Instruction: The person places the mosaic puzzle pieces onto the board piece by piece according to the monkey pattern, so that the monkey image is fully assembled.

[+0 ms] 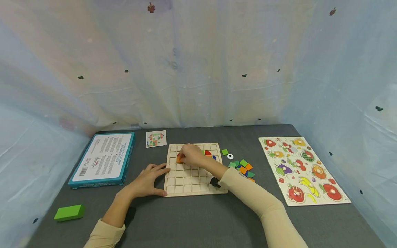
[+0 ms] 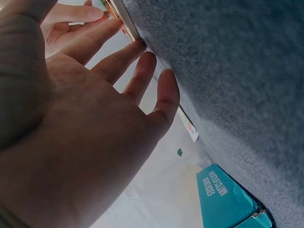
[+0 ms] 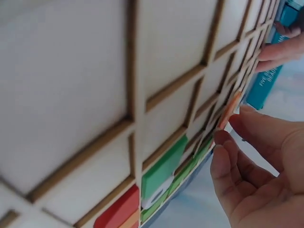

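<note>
A wooden grid board (image 1: 187, 181) lies on the dark table, with several coloured tiles in its upper rows. Near its upper left, my right hand (image 1: 193, 155) pinches at an orange tile (image 3: 229, 111) against the grid. The hand covers part of that row in the head view. A red tile (image 1: 207, 152) and a green tile (image 3: 164, 164) with a white round piece sit farther right in the grid. My left hand (image 1: 145, 181) has its fingers spread, with the thumb and a fingertip touching the board's left edge.
Loose coloured tiles (image 1: 243, 163) and a white ring-shaped piece (image 1: 230, 156) lie right of the board. A pattern card (image 1: 156, 138) is behind it. A blue-edged box (image 1: 103, 160) and a green block (image 1: 69, 213) are left; a fruit puzzle (image 1: 286, 168) is far right.
</note>
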Available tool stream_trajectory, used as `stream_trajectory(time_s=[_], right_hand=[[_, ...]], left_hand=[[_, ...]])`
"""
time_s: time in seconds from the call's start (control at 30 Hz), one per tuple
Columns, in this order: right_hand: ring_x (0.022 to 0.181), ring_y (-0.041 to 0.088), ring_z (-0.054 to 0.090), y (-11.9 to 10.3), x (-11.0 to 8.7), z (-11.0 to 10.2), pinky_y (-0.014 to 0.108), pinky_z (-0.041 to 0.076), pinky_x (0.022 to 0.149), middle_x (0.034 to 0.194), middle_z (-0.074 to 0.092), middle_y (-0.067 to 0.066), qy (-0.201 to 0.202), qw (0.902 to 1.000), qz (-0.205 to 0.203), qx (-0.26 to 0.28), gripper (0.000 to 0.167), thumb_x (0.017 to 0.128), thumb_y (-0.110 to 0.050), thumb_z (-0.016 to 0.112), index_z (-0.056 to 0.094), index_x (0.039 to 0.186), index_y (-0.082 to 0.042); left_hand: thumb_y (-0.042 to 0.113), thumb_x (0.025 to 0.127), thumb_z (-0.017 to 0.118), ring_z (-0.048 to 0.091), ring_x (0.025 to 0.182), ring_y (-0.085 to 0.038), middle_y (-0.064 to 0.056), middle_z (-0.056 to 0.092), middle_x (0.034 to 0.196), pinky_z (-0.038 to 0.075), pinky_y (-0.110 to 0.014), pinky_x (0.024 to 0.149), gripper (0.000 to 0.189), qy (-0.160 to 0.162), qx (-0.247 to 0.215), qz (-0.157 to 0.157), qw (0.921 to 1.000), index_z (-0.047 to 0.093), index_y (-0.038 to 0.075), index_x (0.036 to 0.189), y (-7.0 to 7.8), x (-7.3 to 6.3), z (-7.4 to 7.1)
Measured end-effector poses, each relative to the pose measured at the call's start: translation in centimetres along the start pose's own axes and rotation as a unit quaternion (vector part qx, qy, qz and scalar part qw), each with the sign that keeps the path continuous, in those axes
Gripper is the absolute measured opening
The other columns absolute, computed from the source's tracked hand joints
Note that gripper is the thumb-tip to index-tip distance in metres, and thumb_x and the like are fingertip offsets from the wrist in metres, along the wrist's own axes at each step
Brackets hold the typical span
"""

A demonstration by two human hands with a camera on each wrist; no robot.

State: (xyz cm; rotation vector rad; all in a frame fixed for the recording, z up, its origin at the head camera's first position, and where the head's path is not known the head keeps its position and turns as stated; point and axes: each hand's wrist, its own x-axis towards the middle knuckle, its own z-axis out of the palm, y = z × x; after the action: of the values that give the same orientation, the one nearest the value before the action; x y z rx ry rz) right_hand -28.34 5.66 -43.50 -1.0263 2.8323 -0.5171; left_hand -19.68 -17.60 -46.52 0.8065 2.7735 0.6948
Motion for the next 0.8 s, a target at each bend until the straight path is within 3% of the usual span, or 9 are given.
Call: stream_trajectory(time_s=[0.13,0.27,0.37,0.43,0.6,0.8], right_hand=[[0.08,0.016,0.066,1.1,-1.5,-1.0,0.026,0.051,0.069,0.093,0.074,0.005,0.011,0.9971,-0.012,0.074,0.01,0.093,-0.01,0.071,0.078,0.096,-0.004],[0.074,0.021,0.064,3.4,-4.4,-2.6,0.026,0.049,0.065,0.095,0.073,0.011,0.023,0.982,-0.022,0.186,0.014,0.095,-0.006,0.067,0.076,0.101,0.003],[0.077,0.031,0.065,5.6,-7.2,-4.0,0.029,0.05,0.065,0.098,0.072,0.016,0.021,0.9733,-0.009,0.228,0.016,0.095,-0.005,0.066,0.074,0.103,0.007],[0.08,0.036,0.064,7.1,-9.0,-4.8,0.03,0.05,0.066,0.098,0.072,0.016,0.014,0.9714,0.012,0.237,0.016,0.095,-0.004,0.066,0.073,0.104,0.007],[0.072,0.031,0.062,11.2,-13.3,-5.8,0.03,0.049,0.063,0.087,0.072,0.012,-0.013,0.9711,0.056,0.232,0.012,0.095,-0.004,0.067,0.073,0.097,0.005],[0.055,0.018,0.053,13.2,-17.8,-6.3,0.027,0.044,0.055,0.068,0.066,0.011,-0.078,0.971,0.06,0.218,0.008,0.09,0.001,0.07,0.07,0.083,0.004]], left_hand=[[0.055,0.073,0.084,0.036,0.131,-0.038,-0.017,0.036,0.156,0.031,-0.068,0.1,0.094,-0.003,0.001,-0.003,1.0,0.049,0.011,0.148,0.0,0.0,0.0],[0.054,0.073,0.084,0.035,0.131,-0.038,-0.018,0.035,0.157,0.03,-0.069,0.1,0.094,-0.005,-0.007,-0.004,1.0,0.049,0.01,0.148,0.1,0.0,-0.2],[0.053,0.073,0.085,0.035,0.131,-0.038,-0.018,0.034,0.157,0.03,-0.069,0.099,0.094,-0.004,-0.013,-0.003,0.9999,0.049,0.01,0.148,0.1,0.0,-0.3],[0.052,0.072,0.085,0.035,0.131,-0.038,-0.018,0.034,0.157,0.03,-0.069,0.099,0.094,-0.003,-0.013,-0.004,0.9999,0.049,0.01,0.149,0.0,0.0,-0.3],[0.053,0.072,0.085,0.034,0.132,-0.038,-0.017,0.034,0.157,0.031,-0.068,0.098,0.095,-0.004,-0.011,-0.006,0.9999,0.048,0.011,0.149,-0.1,0.0,-0.3],[0.053,0.072,0.085,0.034,0.132,-0.038,-0.016,0.034,0.158,0.031,-0.069,0.099,0.095,-0.01,-0.016,-0.011,0.9998,0.048,0.011,0.149,0.1,0.0,-0.2]])
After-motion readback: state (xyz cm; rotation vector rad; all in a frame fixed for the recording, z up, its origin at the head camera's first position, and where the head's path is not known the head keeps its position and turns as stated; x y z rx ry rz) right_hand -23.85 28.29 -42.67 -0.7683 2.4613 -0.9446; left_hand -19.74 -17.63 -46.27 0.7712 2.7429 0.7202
